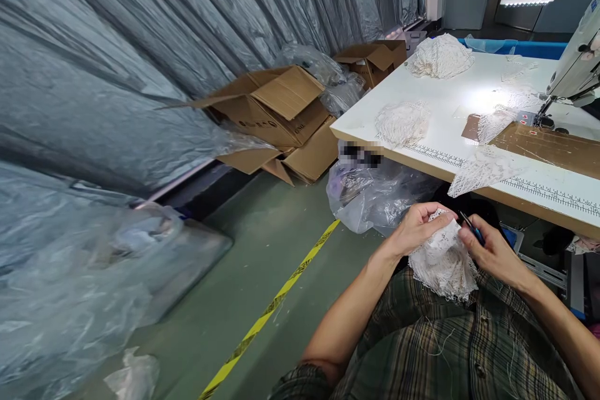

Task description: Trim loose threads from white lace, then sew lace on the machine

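One white lace piece point(444, 257), near, before the table point(360, 114), best held taut: our left hand point(417, 225) pinching it, fingers closed, our right hand point(491, 247) curled round a slim dark tool point(474, 230) (tip best kept off mesh).

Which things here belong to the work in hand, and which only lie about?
Work, likely:
- white lace in the left hand
- slim dark tool in the right hand
- sewing machine
- lace piles

Lying about, apparently:
- cardboard boxes
- plastic bags
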`<action>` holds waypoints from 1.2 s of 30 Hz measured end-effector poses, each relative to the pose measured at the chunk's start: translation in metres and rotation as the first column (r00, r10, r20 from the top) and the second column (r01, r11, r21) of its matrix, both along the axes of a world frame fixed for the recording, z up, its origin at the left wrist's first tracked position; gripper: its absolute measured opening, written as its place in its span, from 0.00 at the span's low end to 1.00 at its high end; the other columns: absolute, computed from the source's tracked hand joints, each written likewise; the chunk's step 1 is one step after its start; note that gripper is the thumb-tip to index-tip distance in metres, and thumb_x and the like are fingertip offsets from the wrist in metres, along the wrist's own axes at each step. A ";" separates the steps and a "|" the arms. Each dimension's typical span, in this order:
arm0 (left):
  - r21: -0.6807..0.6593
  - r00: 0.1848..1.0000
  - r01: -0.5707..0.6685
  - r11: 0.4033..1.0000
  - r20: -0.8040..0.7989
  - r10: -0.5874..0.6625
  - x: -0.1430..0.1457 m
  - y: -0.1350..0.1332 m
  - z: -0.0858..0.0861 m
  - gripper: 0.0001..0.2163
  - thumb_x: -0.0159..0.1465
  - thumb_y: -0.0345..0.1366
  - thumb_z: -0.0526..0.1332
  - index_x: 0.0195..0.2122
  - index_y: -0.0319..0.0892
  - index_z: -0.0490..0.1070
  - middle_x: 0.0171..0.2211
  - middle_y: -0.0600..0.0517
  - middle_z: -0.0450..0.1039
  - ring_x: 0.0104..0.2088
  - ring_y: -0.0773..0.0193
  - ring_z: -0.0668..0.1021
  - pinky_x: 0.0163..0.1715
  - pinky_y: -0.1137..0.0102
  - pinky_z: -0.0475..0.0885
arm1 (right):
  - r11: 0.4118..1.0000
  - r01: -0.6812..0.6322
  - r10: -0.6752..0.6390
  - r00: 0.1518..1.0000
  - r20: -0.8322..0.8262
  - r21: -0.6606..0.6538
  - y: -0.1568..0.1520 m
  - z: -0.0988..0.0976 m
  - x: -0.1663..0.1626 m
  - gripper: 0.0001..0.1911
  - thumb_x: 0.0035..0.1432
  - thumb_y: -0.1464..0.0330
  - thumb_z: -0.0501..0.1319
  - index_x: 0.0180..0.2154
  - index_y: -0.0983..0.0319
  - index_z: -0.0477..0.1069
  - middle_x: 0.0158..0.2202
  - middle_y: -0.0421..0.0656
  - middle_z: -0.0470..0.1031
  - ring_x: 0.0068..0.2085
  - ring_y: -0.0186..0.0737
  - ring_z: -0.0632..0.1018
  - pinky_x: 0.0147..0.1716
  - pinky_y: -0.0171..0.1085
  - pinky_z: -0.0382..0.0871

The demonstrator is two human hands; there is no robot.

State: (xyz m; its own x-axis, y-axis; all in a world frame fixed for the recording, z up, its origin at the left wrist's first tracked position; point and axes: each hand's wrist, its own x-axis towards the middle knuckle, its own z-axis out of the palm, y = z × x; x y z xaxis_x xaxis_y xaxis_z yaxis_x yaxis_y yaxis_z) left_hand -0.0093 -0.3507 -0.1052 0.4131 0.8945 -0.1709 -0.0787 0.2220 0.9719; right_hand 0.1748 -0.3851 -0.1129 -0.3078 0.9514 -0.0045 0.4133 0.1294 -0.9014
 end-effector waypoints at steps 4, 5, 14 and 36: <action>0.030 0.993 0.056 0.998 -0.103 -0.053 -0.003 0.002 -0.012 0.23 0.53 0.50 0.71 0.41 0.36 0.77 0.37 0.46 0.78 0.35 0.64 0.76 0.34 0.71 0.70 | 0.987 -0.117 0.123 0.991 0.049 -0.106 -0.015 -0.001 0.007 0.21 0.62 0.49 0.55 0.28 0.58 0.59 0.23 0.34 0.58 0.23 0.32 0.59 0.20 0.32 0.54; 0.076 0.990 0.039 0.996 -0.136 -0.029 -0.002 0.005 -0.014 0.23 0.52 0.48 0.72 0.43 0.37 0.77 0.41 0.44 0.77 0.39 0.62 0.76 0.37 0.70 0.70 | 0.987 -0.125 0.134 0.987 0.093 -0.101 -0.017 0.000 0.009 0.20 0.62 0.50 0.55 0.28 0.59 0.59 0.22 0.34 0.58 0.22 0.32 0.59 0.20 0.32 0.53; 0.300 0.982 -0.155 0.941 -0.061 0.181 0.018 0.029 -0.001 0.19 0.57 0.51 0.67 0.32 0.37 0.75 0.25 0.54 0.71 0.26 0.70 0.70 0.28 0.74 0.65 | 0.985 0.059 -0.076 0.992 0.098 0.165 -0.015 0.031 0.014 0.16 0.63 0.55 0.56 0.31 0.59 0.66 0.20 0.35 0.64 0.22 0.32 0.64 0.21 0.32 0.59; 0.110 0.949 0.277 0.955 0.122 -0.290 0.007 0.006 -0.006 0.26 0.56 0.56 0.66 0.46 0.40 0.77 0.52 0.41 0.74 0.54 0.50 0.74 0.54 0.59 0.67 | 0.971 -0.063 0.066 0.998 -0.003 0.229 -0.033 0.023 -0.001 0.10 0.59 0.67 0.56 0.35 0.61 0.75 0.27 0.41 0.77 0.25 0.36 0.73 0.27 0.33 0.68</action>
State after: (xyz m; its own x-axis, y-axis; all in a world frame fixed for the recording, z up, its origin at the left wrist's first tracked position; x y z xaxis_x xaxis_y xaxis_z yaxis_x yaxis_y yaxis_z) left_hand -0.0020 -0.3450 -0.1112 0.6654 0.7462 -0.0201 -0.1571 0.1663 0.9735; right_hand 0.1734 -0.4183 -0.0897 -0.3673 0.9051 0.2140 0.3878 0.3582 -0.8493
